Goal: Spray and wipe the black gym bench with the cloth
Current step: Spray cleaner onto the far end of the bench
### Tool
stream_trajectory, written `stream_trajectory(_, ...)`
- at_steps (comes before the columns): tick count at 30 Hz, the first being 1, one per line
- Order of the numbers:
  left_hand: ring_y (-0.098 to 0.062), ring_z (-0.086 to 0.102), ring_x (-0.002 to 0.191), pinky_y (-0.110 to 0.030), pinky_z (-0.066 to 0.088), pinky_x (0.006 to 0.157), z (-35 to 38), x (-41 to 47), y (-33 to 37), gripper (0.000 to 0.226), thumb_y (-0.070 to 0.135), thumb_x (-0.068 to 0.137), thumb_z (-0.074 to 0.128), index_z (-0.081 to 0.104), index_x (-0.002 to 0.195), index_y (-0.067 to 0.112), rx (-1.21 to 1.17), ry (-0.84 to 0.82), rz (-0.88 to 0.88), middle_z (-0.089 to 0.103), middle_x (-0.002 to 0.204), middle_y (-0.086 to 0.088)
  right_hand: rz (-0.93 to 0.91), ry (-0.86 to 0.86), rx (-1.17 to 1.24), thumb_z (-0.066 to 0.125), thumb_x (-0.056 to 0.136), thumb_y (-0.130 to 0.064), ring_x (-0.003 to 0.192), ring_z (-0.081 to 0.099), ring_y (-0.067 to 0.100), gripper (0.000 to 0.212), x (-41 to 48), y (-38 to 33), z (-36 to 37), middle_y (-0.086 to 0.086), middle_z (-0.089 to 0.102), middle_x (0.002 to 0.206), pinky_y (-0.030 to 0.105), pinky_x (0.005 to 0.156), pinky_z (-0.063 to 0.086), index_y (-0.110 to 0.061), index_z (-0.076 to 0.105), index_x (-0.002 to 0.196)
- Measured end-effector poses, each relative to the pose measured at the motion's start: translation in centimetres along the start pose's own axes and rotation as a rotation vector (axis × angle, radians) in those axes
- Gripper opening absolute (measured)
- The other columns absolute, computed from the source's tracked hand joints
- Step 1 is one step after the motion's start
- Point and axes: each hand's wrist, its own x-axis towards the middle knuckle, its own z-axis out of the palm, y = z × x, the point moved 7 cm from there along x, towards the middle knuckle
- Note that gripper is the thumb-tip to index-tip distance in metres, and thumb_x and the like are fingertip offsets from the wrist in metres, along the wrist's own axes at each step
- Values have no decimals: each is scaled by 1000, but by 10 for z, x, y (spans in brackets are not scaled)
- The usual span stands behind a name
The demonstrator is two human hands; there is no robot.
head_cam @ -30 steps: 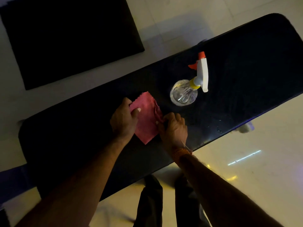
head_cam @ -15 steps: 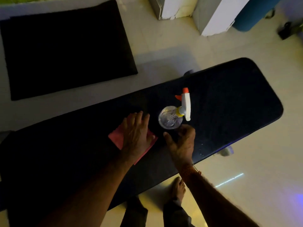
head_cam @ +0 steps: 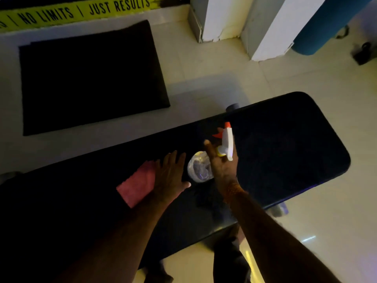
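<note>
Grip unclear: spray bottle [head_cam: 201,168] partly hides right hand [head_cam: 223,167] at its neck.

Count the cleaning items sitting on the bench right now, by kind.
Pink cloth: 1
Spray bottle: 1
Total: 2, both on the black bench

Pink cloth [head_cam: 136,185] flat on black bench [head_cam: 285,152], clear spray bottle [head_cam: 199,169] beside it
</note>
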Motion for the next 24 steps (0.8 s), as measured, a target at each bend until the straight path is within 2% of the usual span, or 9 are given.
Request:
stream_trajectory(3, -28, 17, 156, -51, 23, 123, -2, 12, 29, 106, 52, 82, 77, 12, 162, 26, 18, -8, -16, 13, 170, -8, 48, -21, 81, 74, 94, -11, 120, 63, 5, 60, 14, -2, -34, -5, 64, 133, 40, 104, 56, -35, 49, 143)
stream_trajectory(6, -30, 15, 156, -50, 26, 123, -3, 33, 74, 105, 50, 83, 77, 11, 162, 25, 15, 8, 3, 11, 170, -9, 66, 1, 180, 69, 96, -1, 123, 64, 9, 62, 33, -4, -80, -4, 66, 134, 41, 93, 60, -45, 49, 135)
stream_trajectory(11, -30, 11, 157, -49, 30, 121, 9, 74, 183, 111, 54, 80, 79, 11, 162, 25, 27, 25, 116, 7, 171, -9, 206, 107, 209, 76, 94, -16, 89, 69, 10, 51, 79, 26, -174, -5, 69, 104, 27, 68, 57, -34, 61, 139)
stream_trajectory(14, -32, 2, 158, -57, 29, 120, 23, 93, 246, 118, 58, 76, 80, 5, 162, 28, 51, -8, 176, -2, 172, -9, 312, 139, 188, 78, 91, -39, 78, 68, 2, 37, 101, 43, -221, -16, 73, 100, 22, 65, 56, -68, 64, 111)
stream_trajectory(15, -33, -1, 158, -60, 28, 119, 28, 99, 262, 121, 59, 75, 81, 2, 162, 29, 59, -33, 180, -5, 172, -8, 345, 139, 188, 76, 92, -43, 78, 68, 2, 34, 107, 49, -234, -19, 75, 105, 23, 66, 57, -66, 64, 113)
stream_trajectory(17, -34, -7, 158, -68, 24, 118, 40, 108, 286, 127, 62, 72, 81, -3, 162, 33, 79, -94, 160, -11, 171, -5, 380, 127, 172, 72, 94, -40, 80, 66, 4, 45, 117, 60, -257, -30, 73, 101, 27, 68, 55, -59, 58, 133)
stream_trajectory(20, -37, -12, 157, -74, 20, 115, 51, 114, 296, 132, 66, 67, 82, -5, 162, 35, 121, -128, 104, -15, 171, -4, 398, 57, 103, 71, 89, -45, 74, 68, 2, 45, 122, 69, -278, -30, 69, 87, 20, 60, 55, -72, 54, 121)
stream_trajectory(22, -37, -12, 157, -73, 22, 116, 53, 113, 294, 133, 67, 67, 82, -6, 161, 36, 144, -126, 100, -15, 171, -4, 420, 9, 78, 74, 90, -42, 70, 67, 1, 44, 119, 72, -284, -25, 71, 93, 17, 55, 52, -62, 59, 127)
stream_trajectory(24, -36, -12, 157, -73, 23, 115, 51, 112, 294, 132, 67, 67, 81, -5, 161, 37, 151, -128, 103, -15, 171, -3, 436, -22, 80, 74, 93, -35, 73, 65, 4, 45, 112, 75, -287, -16, 72, 111, 20, 54, 49, -64, 59, 124)
